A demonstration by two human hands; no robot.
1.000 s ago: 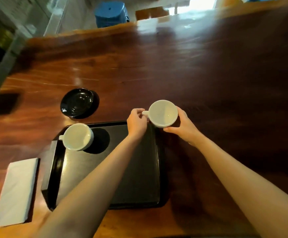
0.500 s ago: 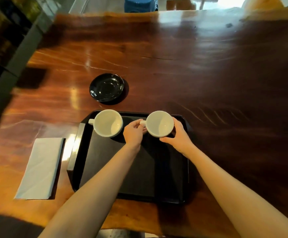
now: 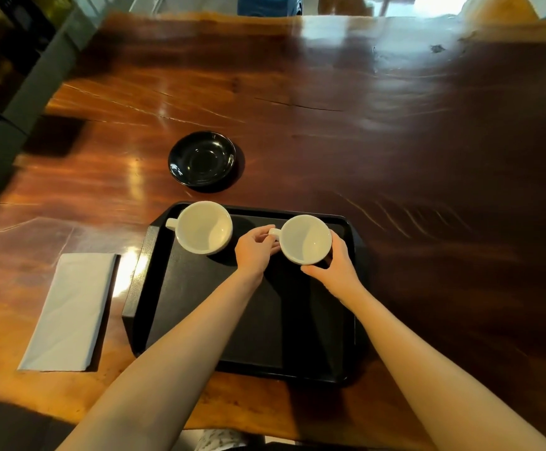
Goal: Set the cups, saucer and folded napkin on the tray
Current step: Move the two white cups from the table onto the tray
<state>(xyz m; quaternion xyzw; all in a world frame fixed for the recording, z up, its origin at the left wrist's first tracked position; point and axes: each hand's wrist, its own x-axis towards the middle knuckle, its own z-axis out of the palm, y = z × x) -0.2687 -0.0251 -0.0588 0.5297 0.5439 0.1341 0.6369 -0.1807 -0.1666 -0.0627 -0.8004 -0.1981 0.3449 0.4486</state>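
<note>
A black tray (image 3: 258, 327) lies on the wooden table in front of me. One white cup (image 3: 204, 227) stands in its far left corner, handle pointing left. A second white cup (image 3: 305, 239) is at the tray's far right. My left hand (image 3: 253, 250) pinches its handle and my right hand (image 3: 335, 266) wraps its right side. Whether that cup rests on the tray or hovers just above it is unclear. A black saucer (image 3: 201, 161) sits on the table beyond the tray. A folded white napkin (image 3: 71, 310) lies on the table left of the tray.
The dark wooden table (image 3: 395, 141) stretches far ahead and to the right. Its left edge runs beside a grey ledge (image 3: 21, 102). A blue stool (image 3: 270, 3) stands beyond the far edge.
Both hands carried the second cup from beyond the tray's right corner to over the tray's far right part. The view shifted left and forward.
</note>
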